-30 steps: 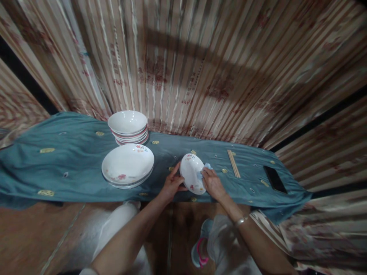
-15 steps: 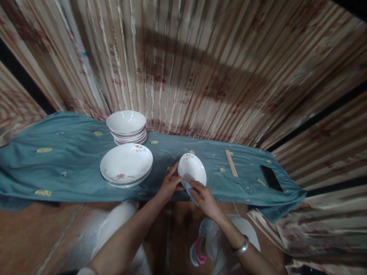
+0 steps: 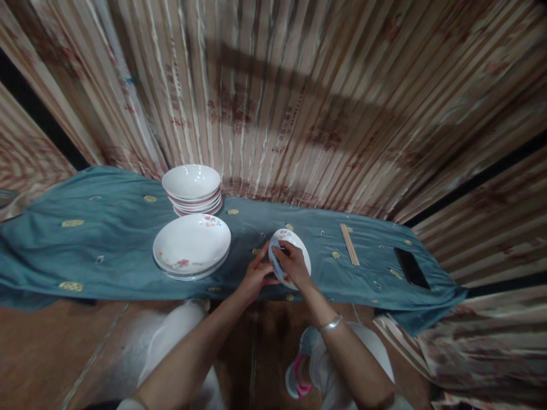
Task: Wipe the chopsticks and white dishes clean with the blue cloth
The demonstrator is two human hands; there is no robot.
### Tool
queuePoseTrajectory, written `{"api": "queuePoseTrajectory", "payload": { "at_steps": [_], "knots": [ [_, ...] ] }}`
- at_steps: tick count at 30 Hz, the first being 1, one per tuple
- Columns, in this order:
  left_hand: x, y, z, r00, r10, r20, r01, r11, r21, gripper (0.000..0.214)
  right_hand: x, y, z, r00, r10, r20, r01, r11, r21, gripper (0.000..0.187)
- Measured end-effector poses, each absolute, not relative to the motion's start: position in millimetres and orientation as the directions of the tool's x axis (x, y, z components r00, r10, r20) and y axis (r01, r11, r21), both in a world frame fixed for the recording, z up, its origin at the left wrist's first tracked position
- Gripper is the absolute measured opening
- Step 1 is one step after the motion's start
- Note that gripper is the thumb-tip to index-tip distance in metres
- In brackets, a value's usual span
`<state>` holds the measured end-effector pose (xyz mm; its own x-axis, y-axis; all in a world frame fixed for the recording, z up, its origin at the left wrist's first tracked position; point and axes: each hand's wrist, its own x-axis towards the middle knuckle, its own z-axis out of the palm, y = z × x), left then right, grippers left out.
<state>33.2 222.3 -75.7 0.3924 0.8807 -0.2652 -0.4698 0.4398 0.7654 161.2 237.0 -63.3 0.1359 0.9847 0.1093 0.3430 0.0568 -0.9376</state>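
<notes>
A small white bowl [image 3: 299, 246] with a flower pattern is tilted above the blue-green cloth [image 3: 106, 250] on the table. My left hand [image 3: 255, 275] grips its left rim, fingers wrapped round the edge. My right hand [image 3: 292, 263] lies inside the bowl and presses a pale blue wiping cloth [image 3: 276, 261] against its left inner side. To the left stands a stack of wide white floral plates [image 3: 191, 246], and behind it a stack of white bowls [image 3: 192, 188].
A pair of wooden chopsticks [image 3: 349, 244] lies right of the bowl, and a dark phone [image 3: 410, 267] further right near the cloth's end. A striped curtain [image 3: 273, 102] hangs right behind the table. My legs and a pink-trimmed shoe [image 3: 297, 376] show below.
My right hand has swept the wiping cloth from the bowl's right side, round its lower edge, to the left inner side. My left hand has kept hold of the rim.
</notes>
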Motion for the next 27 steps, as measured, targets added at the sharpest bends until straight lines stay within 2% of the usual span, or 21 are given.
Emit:
{"api": "queuePoseTrajectory", "payload": {
  "at_steps": [4,7,12,15,17,21,23,27],
  "knots": [
    [34.4,223.1,-80.0,0.390,0.887,-0.247,-0.485,0.426,0.763,0.100,160.0,251.8,-57.5,0.190,0.975,0.114,0.354,0.041,-0.934,0.026],
    [34.7,224.4,-82.4,0.400,0.882,-0.247,-0.481,0.432,0.763,0.105,161.4,248.9,-56.6,0.160,0.981,0.107,0.379,0.039,-0.925,0.025],
    [34.7,223.2,-79.0,0.403,0.881,-0.248,-0.440,0.424,0.792,0.101,167.1,228.5,-52.9,0.048,0.997,0.060,0.415,0.035,-0.909,0.025],
    [34.6,221.6,-76.9,0.407,0.883,-0.235,-0.410,0.406,0.817,0.100,169.2,227.0,-50.6,0.047,0.998,0.040,0.440,0.015,-0.898,0.026],
    [34.4,221.3,-77.5,0.407,0.885,-0.227,-0.388,0.393,0.833,0.100,170.3,234.8,-48.7,0.077,0.995,0.061,0.475,0.017,-0.880,0.027],
    [34.1,221.6,-79.5,0.424,0.880,-0.216,-0.360,0.383,0.851,0.102,178.8,263.3,-42.8,0.151,0.969,0.196,0.614,0.063,-0.786,0.030],
    [34.3,221.7,-79.0,0.441,0.873,-0.209,-0.351,0.382,0.855,0.103,187.4,276.7,-40.2,0.223,0.952,0.209,0.665,0.008,-0.747,0.037],
    [35.0,221.1,-74.5,0.441,0.869,-0.223,-0.344,0.394,0.852,0.101,203.5,290.8,-40.8,0.369,0.920,0.128,0.664,-0.165,-0.729,0.044]
  ]
}}
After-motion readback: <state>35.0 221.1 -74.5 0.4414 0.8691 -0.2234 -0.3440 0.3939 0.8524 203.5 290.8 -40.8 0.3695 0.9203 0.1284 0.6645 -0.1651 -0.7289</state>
